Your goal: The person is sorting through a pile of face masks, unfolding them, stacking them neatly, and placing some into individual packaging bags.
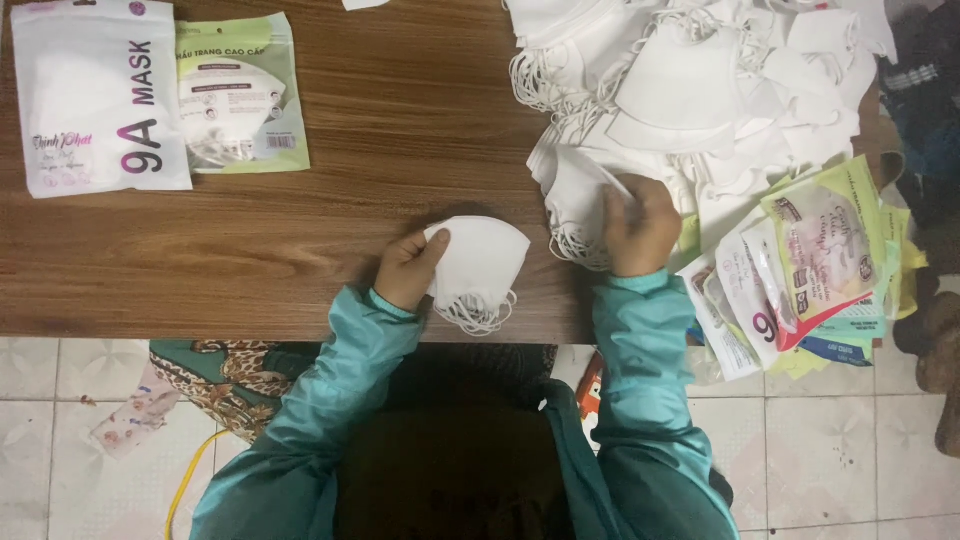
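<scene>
My left hand grips the left edge of a small stack of folded white face masks lying near the front edge of the wooden table; their ear loops hang over toward me. My right hand pinches another white mask at the near edge of a big heap of loose white masks at the table's back right. Both arms wear teal sleeves.
Two filled mask packets lie at the back left, a white one and a green one. A pile of empty printed packets overhangs the right front corner. Tiled floor and patterned cloth lie below the table.
</scene>
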